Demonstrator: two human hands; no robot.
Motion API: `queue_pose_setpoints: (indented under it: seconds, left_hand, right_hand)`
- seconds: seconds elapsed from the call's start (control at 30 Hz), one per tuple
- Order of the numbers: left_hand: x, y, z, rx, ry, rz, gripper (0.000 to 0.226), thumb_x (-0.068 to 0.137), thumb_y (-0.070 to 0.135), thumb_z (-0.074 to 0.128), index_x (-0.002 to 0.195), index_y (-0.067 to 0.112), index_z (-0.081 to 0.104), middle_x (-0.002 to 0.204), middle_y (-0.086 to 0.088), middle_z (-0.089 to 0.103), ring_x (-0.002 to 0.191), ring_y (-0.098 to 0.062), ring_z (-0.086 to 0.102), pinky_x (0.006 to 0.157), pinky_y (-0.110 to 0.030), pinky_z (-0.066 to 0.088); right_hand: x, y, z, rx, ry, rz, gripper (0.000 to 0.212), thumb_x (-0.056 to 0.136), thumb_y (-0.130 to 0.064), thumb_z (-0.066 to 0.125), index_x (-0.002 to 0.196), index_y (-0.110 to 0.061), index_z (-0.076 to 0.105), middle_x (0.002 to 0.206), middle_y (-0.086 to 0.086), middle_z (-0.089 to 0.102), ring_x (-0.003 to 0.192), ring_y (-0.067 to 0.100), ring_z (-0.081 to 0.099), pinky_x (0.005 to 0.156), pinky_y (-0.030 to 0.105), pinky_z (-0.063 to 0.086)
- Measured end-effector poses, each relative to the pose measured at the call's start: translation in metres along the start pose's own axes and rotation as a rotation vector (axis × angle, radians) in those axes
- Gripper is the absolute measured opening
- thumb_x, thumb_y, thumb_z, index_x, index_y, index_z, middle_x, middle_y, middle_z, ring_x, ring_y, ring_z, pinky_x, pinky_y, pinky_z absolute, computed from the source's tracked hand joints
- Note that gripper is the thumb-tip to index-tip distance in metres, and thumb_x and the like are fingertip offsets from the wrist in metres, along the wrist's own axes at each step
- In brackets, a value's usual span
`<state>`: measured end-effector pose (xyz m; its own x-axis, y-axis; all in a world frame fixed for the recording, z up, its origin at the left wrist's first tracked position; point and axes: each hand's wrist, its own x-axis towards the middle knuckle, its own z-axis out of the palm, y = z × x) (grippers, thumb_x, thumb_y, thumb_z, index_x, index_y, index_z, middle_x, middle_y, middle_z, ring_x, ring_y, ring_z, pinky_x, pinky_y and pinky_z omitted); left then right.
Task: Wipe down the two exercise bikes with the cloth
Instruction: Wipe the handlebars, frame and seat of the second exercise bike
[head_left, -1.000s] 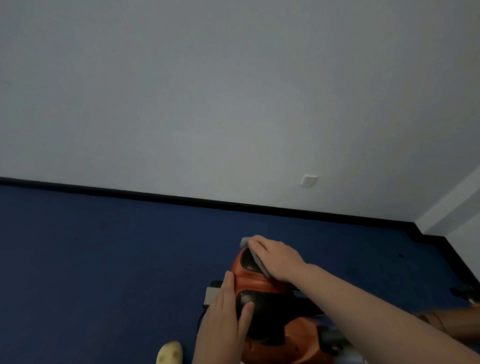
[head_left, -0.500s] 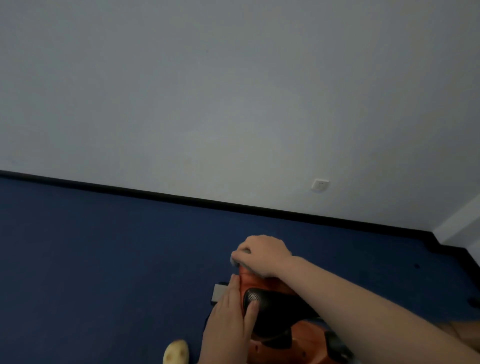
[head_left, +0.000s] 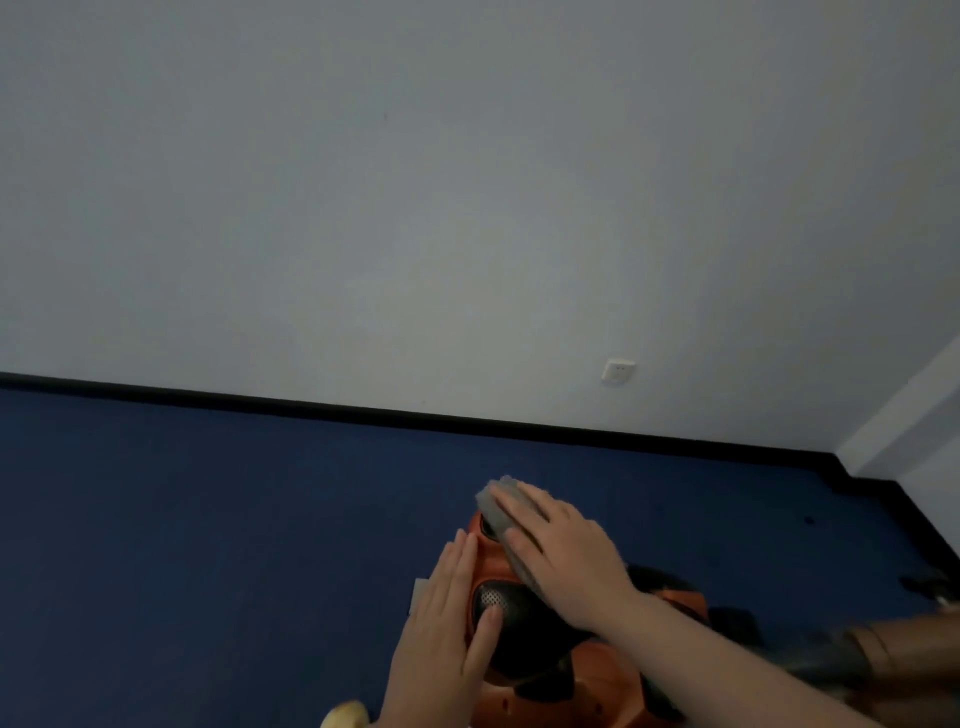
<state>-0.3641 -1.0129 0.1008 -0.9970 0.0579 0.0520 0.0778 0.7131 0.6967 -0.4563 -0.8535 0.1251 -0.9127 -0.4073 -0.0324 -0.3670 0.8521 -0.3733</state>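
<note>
The grey cloth (head_left: 497, 506) lies over the top of the orange-and-black exercise bike (head_left: 511, 608), low in view on the blue floor (head_left: 208, 519); the right hand (head_left: 563, 551) presses it down with flat fingers; the left hand (head_left: 447, 629), spread, steadies the bike's side; wiping seems underway; next, probably sweep the cloth across unwiped panels.

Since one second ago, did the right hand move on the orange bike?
Yes. The right hand slid the grey cloth out to the nose of the orange and black bike again.
</note>
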Motion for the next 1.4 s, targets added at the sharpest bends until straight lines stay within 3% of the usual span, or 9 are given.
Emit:
queue_pose_setpoints:
  seconds: [0.23,0.4,0.5,0.67,0.83,0.97,1.17,1.27,1.4]
  left_hand:
    - [0.0,0.0,0.002,-0.129,0.001,-0.009,0.069,0.081,0.077,0.021,0.142,0.056,-0.004,0.149,0.041,-0.007,0.126,0.032,-0.002,0.084,0.013,0.006]
    - [0.001,-0.001,0.002,-0.125,0.013,-0.001,0.063,0.095,0.051,0.038,0.143,0.05,-0.003,0.153,0.033,-0.004,0.133,0.024,0.002,0.087,0.011,0.008]
    - [0.001,0.0,0.003,-0.152,0.023,0.009,0.061,0.094,0.058,0.035,0.144,0.048,0.0,0.154,0.031,0.0,0.126,0.032,0.003,0.086,0.01,0.017]
    - [-0.003,-0.001,0.006,-0.224,0.015,-0.04,0.068,0.088,0.07,0.025,0.145,0.052,-0.008,0.156,0.028,0.006,0.122,0.025,0.025,0.082,0.005,0.03]
    - [-0.002,-0.003,0.006,-0.175,0.008,-0.061,0.07,0.088,0.062,0.027,0.142,0.048,-0.014,0.158,0.021,0.009,0.129,0.01,0.035,0.091,-0.002,0.034]
    - [0.0,0.0,0.005,-0.105,0.033,-0.061,0.067,0.097,0.051,0.034,0.141,0.045,-0.016,0.159,0.02,0.006,0.134,0.006,0.03,0.1,-0.009,0.031]
    - [0.008,0.011,0.001,-0.11,0.024,-0.123,0.065,0.102,0.036,0.031,0.141,0.042,-0.021,0.151,0.025,-0.02,0.131,0.015,-0.009,0.087,0.009,-0.014]
    - [0.02,0.02,-0.003,-0.151,0.028,-0.076,0.068,0.102,0.029,0.035,0.146,0.037,-0.016,0.153,0.025,-0.018,0.138,0.014,-0.009,0.096,0.007,-0.009]
    - [0.033,0.018,-0.001,-0.092,-0.005,-0.051,0.061,0.103,0.04,0.027,0.15,0.032,-0.011,0.158,0.02,-0.013,0.142,0.007,-0.007,0.116,-0.016,0.0]
  right_hand:
    - [0.045,0.014,-0.018,0.018,-0.33,0.324,0.036,0.1,-0.026,0.031,0.134,-0.02,0.042,0.133,0.014,0.052,0.116,0.031,0.052,0.093,0.04,0.043]
    - [0.023,-0.03,0.006,-0.064,0.064,0.06,0.049,0.096,-0.058,0.012,0.135,-0.044,0.038,0.145,-0.011,0.04,0.128,0.018,0.041,0.098,0.041,0.036]
    - [0.007,-0.009,0.003,0.02,0.02,-0.028,0.05,0.094,-0.062,0.01,0.14,-0.052,0.023,0.15,-0.017,0.031,0.133,0.012,0.035,0.099,0.038,0.036]
    - [0.053,0.005,-0.008,0.175,-0.206,0.341,0.037,0.102,-0.036,0.025,0.135,-0.032,0.041,0.139,0.002,0.049,0.12,0.027,0.05,0.096,0.042,0.043]
    - [0.039,-0.024,0.004,-0.012,-0.014,0.052,0.051,0.091,-0.061,0.013,0.123,-0.042,0.049,0.132,-0.012,0.05,0.119,0.017,0.047,0.09,0.039,0.039]
    - [0.019,0.003,-0.003,0.09,-0.019,-0.027,0.047,0.094,-0.063,0.015,0.135,-0.049,0.033,0.142,-0.019,0.039,0.126,0.008,0.04,0.093,0.035,0.039]
    - [0.067,-0.021,-0.004,0.032,-0.208,0.206,0.039,0.1,-0.038,0.02,0.118,-0.034,0.055,0.129,-0.002,0.056,0.112,0.024,0.054,0.093,0.042,0.044]
    - [0.042,-0.032,0.008,-0.077,0.024,0.079,0.048,0.097,-0.052,0.013,0.125,-0.038,0.049,0.131,-0.008,0.051,0.116,0.018,0.049,0.094,0.04,0.04]
    - [0.007,-0.006,0.003,-0.038,0.056,0.037,0.055,0.093,-0.059,0.005,0.142,-0.044,0.026,0.142,-0.013,0.041,0.123,0.013,0.045,0.094,0.034,0.041]
